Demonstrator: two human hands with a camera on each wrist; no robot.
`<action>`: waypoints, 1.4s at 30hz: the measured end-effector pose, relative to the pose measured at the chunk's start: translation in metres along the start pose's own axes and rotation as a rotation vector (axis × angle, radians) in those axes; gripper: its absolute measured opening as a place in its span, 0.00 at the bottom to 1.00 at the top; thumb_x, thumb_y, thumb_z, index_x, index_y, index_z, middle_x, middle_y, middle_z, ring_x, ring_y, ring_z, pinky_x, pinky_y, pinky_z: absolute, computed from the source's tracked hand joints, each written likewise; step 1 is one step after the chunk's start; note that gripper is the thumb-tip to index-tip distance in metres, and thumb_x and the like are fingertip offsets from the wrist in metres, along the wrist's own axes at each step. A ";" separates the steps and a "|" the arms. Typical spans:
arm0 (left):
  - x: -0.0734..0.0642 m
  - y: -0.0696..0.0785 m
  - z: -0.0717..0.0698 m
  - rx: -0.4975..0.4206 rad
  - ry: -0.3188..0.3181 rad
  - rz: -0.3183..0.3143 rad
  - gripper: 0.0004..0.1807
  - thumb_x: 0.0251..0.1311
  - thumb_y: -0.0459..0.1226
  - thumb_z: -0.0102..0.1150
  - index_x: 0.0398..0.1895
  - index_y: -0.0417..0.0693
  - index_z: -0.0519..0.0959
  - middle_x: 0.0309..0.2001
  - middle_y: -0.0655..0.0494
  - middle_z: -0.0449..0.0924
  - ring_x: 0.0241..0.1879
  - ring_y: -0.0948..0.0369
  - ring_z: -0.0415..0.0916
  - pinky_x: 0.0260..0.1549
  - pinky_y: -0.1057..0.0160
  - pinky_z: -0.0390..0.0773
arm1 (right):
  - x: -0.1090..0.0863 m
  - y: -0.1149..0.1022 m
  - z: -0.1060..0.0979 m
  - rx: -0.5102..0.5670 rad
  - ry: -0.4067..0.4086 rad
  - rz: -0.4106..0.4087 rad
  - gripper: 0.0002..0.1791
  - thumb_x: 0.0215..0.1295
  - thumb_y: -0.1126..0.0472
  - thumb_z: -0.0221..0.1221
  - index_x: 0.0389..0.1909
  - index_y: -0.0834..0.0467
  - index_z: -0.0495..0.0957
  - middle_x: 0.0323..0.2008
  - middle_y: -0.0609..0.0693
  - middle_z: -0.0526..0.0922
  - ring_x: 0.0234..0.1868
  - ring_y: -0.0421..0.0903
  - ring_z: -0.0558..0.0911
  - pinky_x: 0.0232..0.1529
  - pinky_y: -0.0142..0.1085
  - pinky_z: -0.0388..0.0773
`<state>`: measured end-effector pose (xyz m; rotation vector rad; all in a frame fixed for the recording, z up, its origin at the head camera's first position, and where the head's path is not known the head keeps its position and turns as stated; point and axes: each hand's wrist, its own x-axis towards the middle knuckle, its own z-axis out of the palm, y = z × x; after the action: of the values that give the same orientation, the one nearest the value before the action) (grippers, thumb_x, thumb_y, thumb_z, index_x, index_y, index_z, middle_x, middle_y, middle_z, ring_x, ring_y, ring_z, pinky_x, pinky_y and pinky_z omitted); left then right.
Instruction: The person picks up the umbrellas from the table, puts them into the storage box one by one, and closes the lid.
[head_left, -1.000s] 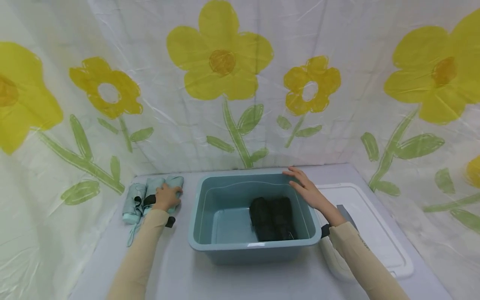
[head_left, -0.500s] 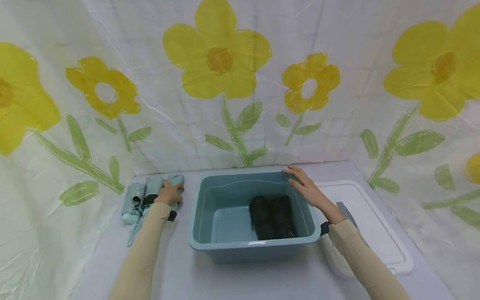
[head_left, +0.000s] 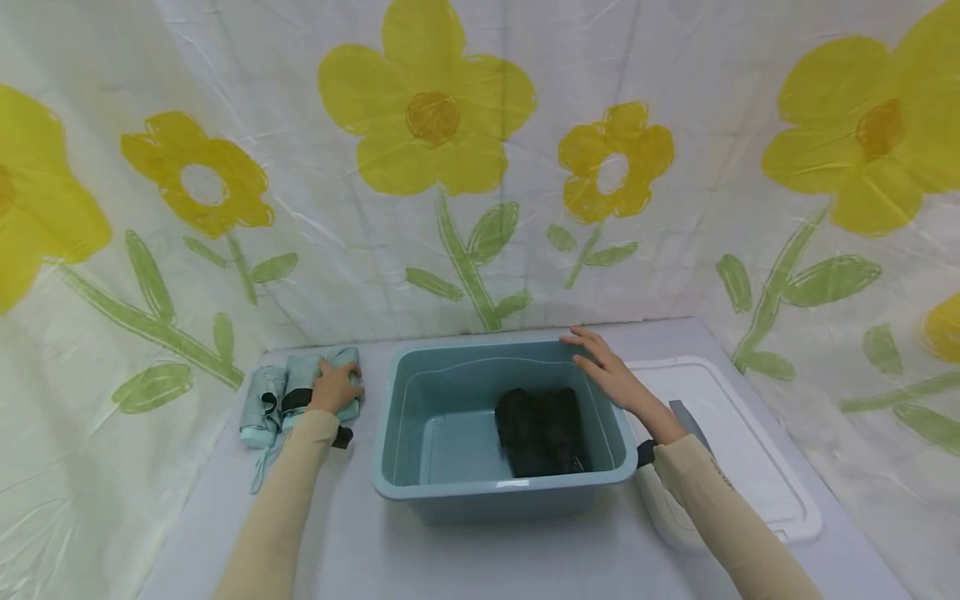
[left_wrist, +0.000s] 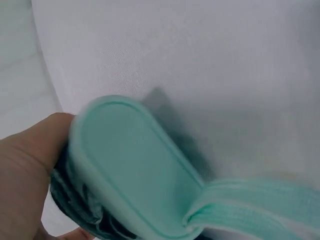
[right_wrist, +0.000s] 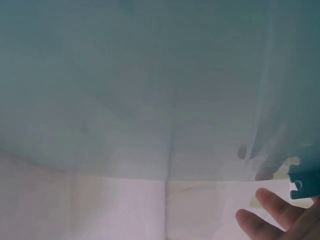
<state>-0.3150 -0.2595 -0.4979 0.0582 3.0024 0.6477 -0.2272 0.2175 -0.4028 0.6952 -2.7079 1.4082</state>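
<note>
Left hand point(head_left: 335, 387): barely budged, still gripping a folded teal umbrella point(left_wrist: 130, 165) (lookalike umbrella point(head_left: 303, 367) just left of it), so probably no further than the grasp yet.

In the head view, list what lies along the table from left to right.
Leftmost teal bundle → middle teal bundle → left hand → blue-green bin with black bundles inside → white lid.
</note>
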 end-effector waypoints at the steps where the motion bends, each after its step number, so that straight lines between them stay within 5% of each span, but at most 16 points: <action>1: -0.001 0.000 0.000 -0.006 0.014 0.002 0.12 0.56 0.36 0.57 0.43 0.41 0.73 0.60 0.14 0.37 0.33 0.32 0.65 0.29 0.44 0.70 | 0.001 0.004 0.001 -0.001 0.002 0.000 0.21 0.72 0.66 0.43 0.64 0.66 0.61 0.69 0.65 0.50 0.69 0.64 0.49 0.61 0.66 0.49; 8: -0.005 0.000 0.001 -0.048 0.078 0.008 0.10 0.57 0.36 0.58 0.41 0.42 0.74 0.60 0.17 0.41 0.30 0.38 0.65 0.27 0.47 0.69 | 0.008 0.032 0.005 -0.028 0.014 -0.006 0.22 0.73 0.61 0.43 0.66 0.57 0.62 0.70 0.60 0.50 0.70 0.60 0.49 0.61 0.65 0.50; 21: -0.015 -0.007 0.000 -0.121 0.111 -0.014 0.13 0.57 0.39 0.53 0.45 0.45 0.73 0.55 0.24 0.48 0.17 0.54 0.62 0.16 0.61 0.65 | 0.006 0.031 0.006 -0.027 0.010 -0.012 0.22 0.73 0.60 0.43 0.66 0.58 0.62 0.70 0.61 0.50 0.70 0.62 0.49 0.60 0.66 0.51; 35: -0.031 0.011 -0.022 -0.184 0.072 0.009 0.22 0.64 0.43 0.49 0.61 0.50 0.66 0.57 0.23 0.49 0.26 0.50 0.66 0.24 0.56 0.69 | 0.006 0.032 0.005 -0.024 0.006 -0.006 0.22 0.73 0.61 0.43 0.66 0.58 0.61 0.70 0.61 0.50 0.69 0.62 0.50 0.59 0.65 0.51; 42: -0.040 0.023 -0.035 -0.256 0.066 0.017 0.23 0.66 0.46 0.45 0.62 0.51 0.64 0.56 0.25 0.50 0.44 0.43 0.58 0.34 0.47 0.68 | 0.006 0.031 0.005 -0.015 0.002 0.001 0.22 0.73 0.60 0.43 0.66 0.58 0.61 0.70 0.61 0.50 0.70 0.62 0.50 0.60 0.65 0.51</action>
<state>-0.2771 -0.2544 -0.4544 0.0490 2.9543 1.0489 -0.2436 0.2265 -0.4287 0.6909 -2.7146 1.3864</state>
